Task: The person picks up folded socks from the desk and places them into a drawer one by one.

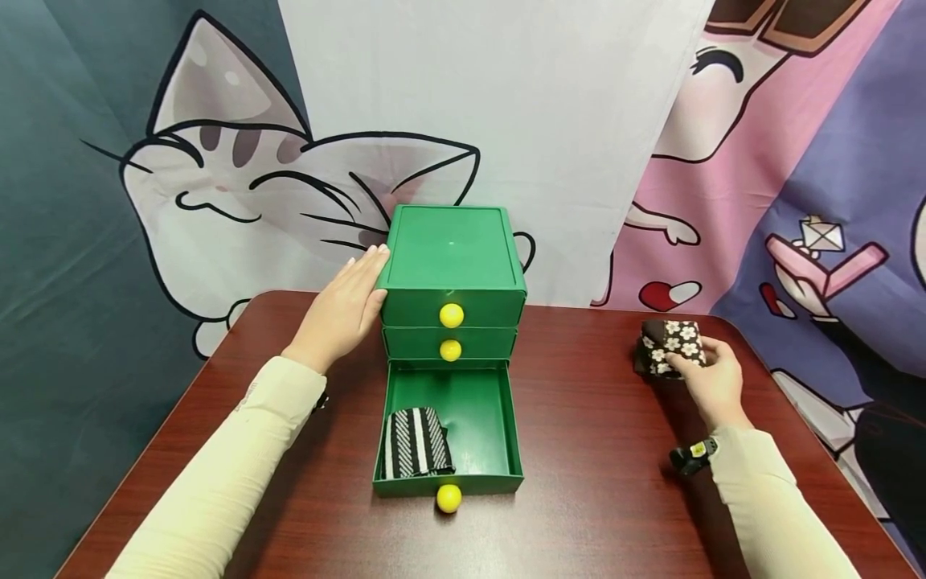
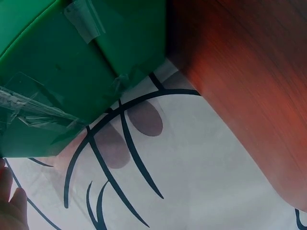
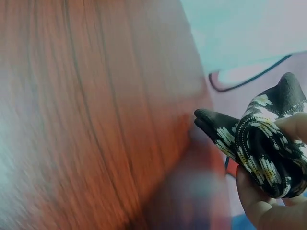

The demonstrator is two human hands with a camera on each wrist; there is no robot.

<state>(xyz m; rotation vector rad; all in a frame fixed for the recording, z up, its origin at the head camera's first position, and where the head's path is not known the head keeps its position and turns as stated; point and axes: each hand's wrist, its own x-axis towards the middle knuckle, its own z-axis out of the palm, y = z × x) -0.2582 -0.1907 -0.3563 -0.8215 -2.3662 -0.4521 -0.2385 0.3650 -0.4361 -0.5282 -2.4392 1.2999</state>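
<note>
A small green drawer cabinet [image 1: 454, 249] with yellow round knobs stands at the middle of the table. Its bottom drawer [image 1: 477, 434] is pulled out, and a folded black-and-white striped sock [image 1: 418, 442] lies in the drawer's left front part. My left hand [image 1: 342, 312] rests against the cabinet's upper left side with its fingers straight. Over at the table's right, my right hand [image 1: 714, 384] pinches a folded black sock with white flowers [image 1: 673, 347] between thumb and fingers. The right wrist view shows this sock's folded layers, held just above the table.
The reddish-brown wooden table [image 1: 579, 450] has rounded back corners. Behind it hangs a cartoon-printed cloth [image 1: 564, 161]. Both upper drawers are closed. Clear tape [image 2: 43, 108] sticks to the cabinet's side in the left wrist view.
</note>
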